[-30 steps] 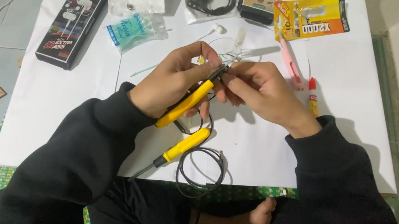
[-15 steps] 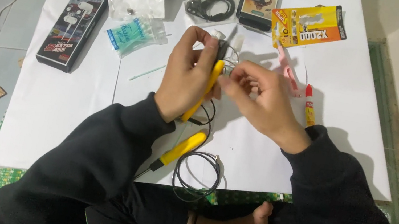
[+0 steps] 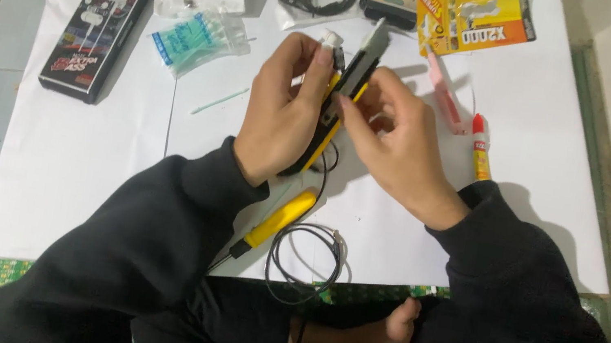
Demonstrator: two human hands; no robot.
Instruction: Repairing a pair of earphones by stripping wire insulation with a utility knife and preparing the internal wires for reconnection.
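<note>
Left hand (image 3: pixel 279 105) is clamped around the yellow-and-black cutter (image 3: pixel 337 106) at frame centre, steadying it upright. Right hand (image 3: pixel 396 149) pinches the cutter's blade end, fingertips together (apparently for fine control). A second yellow tool (image 3: pixel 276 220) lies below on the white table (image 3: pixel 76 158).

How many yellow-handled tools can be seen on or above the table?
2: one cutter held between the left hand and right hand; one tool lying on the table beside the cable. Others may be hidden under the arms.
</note>
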